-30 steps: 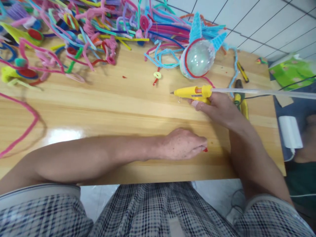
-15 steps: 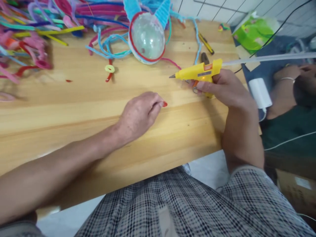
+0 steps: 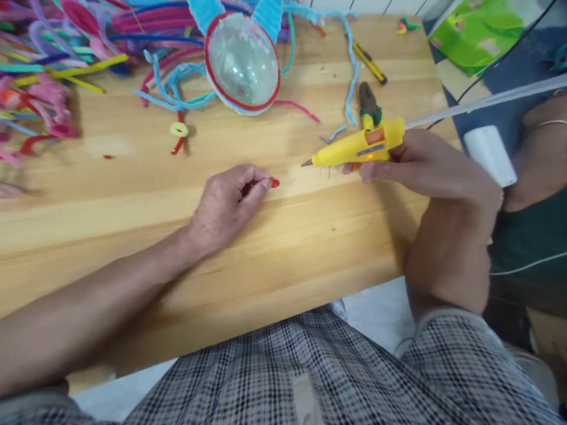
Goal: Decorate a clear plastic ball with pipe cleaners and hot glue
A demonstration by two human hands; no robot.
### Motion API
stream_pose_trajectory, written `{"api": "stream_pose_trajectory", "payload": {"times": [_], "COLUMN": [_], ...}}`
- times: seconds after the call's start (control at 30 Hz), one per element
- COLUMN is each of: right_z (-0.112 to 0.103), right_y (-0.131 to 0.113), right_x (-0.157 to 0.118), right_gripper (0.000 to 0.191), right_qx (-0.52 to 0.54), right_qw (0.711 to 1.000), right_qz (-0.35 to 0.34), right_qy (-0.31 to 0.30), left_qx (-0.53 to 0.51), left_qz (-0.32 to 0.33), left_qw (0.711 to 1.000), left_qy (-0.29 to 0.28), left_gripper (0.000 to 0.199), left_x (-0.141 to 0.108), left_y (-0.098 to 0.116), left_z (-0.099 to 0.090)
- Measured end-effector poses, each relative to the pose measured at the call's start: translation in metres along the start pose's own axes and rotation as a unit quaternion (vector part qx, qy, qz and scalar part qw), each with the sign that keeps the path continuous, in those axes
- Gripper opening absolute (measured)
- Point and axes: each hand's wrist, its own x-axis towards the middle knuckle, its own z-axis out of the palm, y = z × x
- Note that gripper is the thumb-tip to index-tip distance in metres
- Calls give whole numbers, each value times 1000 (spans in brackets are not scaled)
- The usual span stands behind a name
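My left hand (image 3: 228, 206) is closed in a pinch just over the wooden table, and a small red piece (image 3: 275, 183), perhaps pipe cleaner, sticks out from thumb and forefinger. In my right hand (image 3: 425, 162) is a yellow hot glue gun (image 3: 357, 146), its lit indicator showing. The metal nozzle points left toward the red piece, with a gap between them. A long clear glue stick (image 3: 482, 101) runs out of the gun's back. Beyond my hands stands a clear dome with a red rim (image 3: 243, 62) and blue fuzzy ears.
Many coloured pipe cleaners (image 3: 159, 20) lie heaped at the back left. Pliers (image 3: 368, 103) and a yellow utility knife (image 3: 370, 62) lie behind the glue gun. A white box-shaped device (image 3: 491, 154) and another person's arm (image 3: 538, 153) are at the right.
The glue gun has come slightly nearer to me and tilted, its nozzle lower. My left hand, still pinching the red piece, appears further left as the view shifts. The pliers show more fully.
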Motion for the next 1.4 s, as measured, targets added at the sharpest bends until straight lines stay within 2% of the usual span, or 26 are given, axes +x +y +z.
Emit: {"api": "stream_pose_trajectory", "payload": {"times": [0.2,0.33,0.5,0.63,0.77,0.97,1.07,1.17,1.3,1.4], "right_z": [21,28,32,33,33,33,35,41,56,69], "right_y": [-13,-16,-18,-17,-11,-11,-11,-11,-15,-15], "right_x": [6,7,9,9,10,11,12,14,20,27], "right_gripper": [34,31,39,41,38,49,49,49,48,52], "right_qx": [62,96,109,117,121,84,92,123,148,160], "right_qw": [997,994,992,992,990,994,994,987,974,969], "right_qz": [-42,-43,-66,-47,-63,-49,-44,-55,-57,-74], "right_qy": [-33,-16,-11,3,28,38,46,87,162,174], "left_qx": [-53,-77,-74,-3,107,167,149,80,-44,-131], "left_qz": [-23,-38,-19,34,107,137,125,96,21,-37], "left_qw": [998,996,997,999,988,976,981,992,999,991], "left_qy": [3,-7,-10,-14,-5,-22,-25,-20,9,21], "left_gripper": [26,26,26,23,24,27,26,23,20,25], "left_x": [1,1,0,1,1,-2,-2,1,4,5], "left_y": [1,2,3,-1,-10,-19,-18,-12,1,10], "left_z": [2,3,3,4,5,10,9,7,5,7]}}
